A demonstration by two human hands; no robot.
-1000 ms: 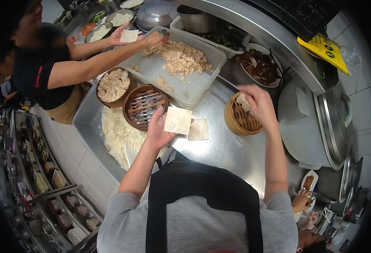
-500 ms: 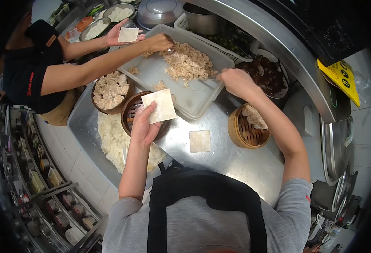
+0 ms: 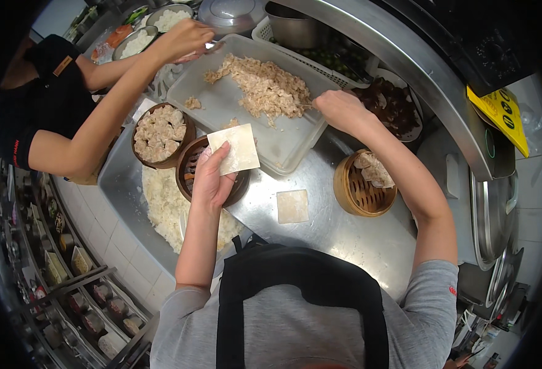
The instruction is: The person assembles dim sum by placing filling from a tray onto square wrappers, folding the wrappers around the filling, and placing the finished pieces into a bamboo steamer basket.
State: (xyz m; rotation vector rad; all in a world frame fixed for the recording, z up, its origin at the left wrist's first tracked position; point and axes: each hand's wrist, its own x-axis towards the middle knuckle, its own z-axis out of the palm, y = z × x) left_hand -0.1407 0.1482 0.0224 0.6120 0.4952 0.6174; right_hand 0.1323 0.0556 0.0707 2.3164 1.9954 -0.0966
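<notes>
Left hand (image 3: 212, 183) fingers pinching square cream dough wrapper (image 3: 240, 149). Right hand (image 3: 343, 111) clamped round thin utensil (image 3: 307, 105) (mostly hidden from here tbh), beside beige minced filling (image 3: 276, 87), clear plastic tub (image 3: 285, 150).

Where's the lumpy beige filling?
Head view, upper centre: the lumpy beige filling lies inside the rectangular translucent plastic tub, left of the wearer's right hand.
</notes>
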